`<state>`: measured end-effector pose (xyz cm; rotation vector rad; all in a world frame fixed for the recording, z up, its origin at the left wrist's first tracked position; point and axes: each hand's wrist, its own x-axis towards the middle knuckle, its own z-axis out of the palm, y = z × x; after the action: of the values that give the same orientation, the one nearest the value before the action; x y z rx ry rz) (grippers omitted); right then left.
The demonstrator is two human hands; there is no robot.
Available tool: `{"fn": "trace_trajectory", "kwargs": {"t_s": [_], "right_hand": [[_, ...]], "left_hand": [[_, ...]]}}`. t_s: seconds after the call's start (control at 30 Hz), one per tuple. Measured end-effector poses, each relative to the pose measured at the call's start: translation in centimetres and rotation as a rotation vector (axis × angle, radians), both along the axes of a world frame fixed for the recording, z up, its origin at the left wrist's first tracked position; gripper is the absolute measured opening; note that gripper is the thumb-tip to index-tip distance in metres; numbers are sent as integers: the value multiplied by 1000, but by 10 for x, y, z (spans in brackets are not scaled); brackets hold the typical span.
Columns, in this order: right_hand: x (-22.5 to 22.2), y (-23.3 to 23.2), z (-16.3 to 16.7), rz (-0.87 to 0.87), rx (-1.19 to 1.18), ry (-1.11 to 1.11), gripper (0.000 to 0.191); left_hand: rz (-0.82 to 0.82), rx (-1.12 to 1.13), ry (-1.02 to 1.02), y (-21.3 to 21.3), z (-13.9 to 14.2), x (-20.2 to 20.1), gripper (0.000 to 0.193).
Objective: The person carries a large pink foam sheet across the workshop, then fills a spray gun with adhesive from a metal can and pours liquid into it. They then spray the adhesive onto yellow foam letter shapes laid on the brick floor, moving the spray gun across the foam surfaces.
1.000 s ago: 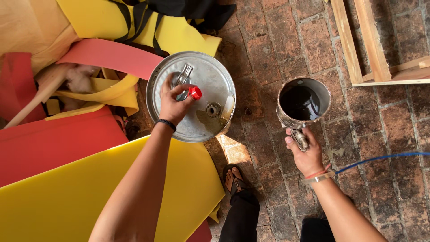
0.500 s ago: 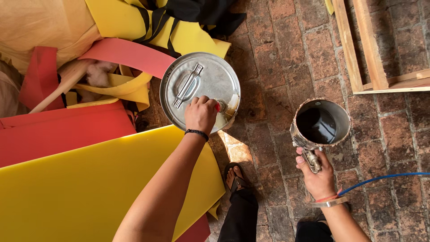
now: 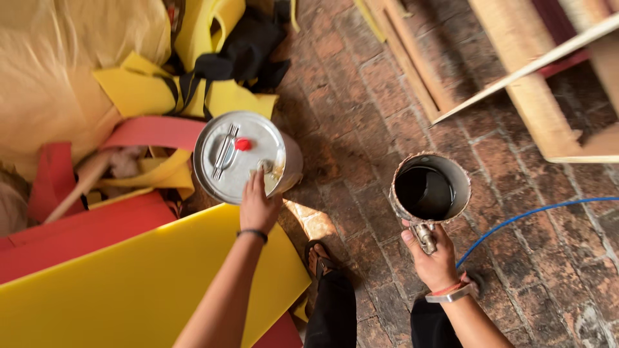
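A round metal can (image 3: 240, 164) with a flat handle and a red cap (image 3: 243, 144) on its lid stands on the brick floor. My left hand (image 3: 258, 205) rests on the near edge of the lid, fingers over a small opening there. My right hand (image 3: 434, 260) grips the handle of a metal cup (image 3: 431, 188) that holds a dark liquid, held upright to the right of the can. A black band sits on my left wrist, a watch and orange band on my right.
Yellow and red foam sheets (image 3: 129, 283) lie at the left, with black cloth (image 3: 242, 55) and foam scraps behind the can. Wooden frames (image 3: 516, 71) stand at the upper right. A blue cable (image 3: 535, 216) crosses the bricks. My sandalled foot (image 3: 319, 258) is below the can.
My left hand slid from the red cap at the lid's middle to the lid's near edge, leaving the cap uncovered. The cup stays upright in my right hand.
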<state>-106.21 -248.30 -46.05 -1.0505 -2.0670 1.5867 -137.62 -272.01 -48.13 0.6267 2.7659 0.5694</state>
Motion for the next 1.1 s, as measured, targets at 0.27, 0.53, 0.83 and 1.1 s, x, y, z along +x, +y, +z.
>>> {"fn": "trace_trajectory", "kwargs": {"t_s": [0.27,0.53,0.83,1.1], "right_hand": [[99,52,116,-203,-126,203,28],[267,162,279,-512,-66,363,22],[498,208,399,-949,84,463,42],[678,213,462,-1359,293,342,52]], "left_hand": [[410,204,-778,64,146,223,52],[-67,482,-861,209,298,405,32],[-503,404,-841,372,418,524,31],[-849,273,-982,480,390,613,38]]}}
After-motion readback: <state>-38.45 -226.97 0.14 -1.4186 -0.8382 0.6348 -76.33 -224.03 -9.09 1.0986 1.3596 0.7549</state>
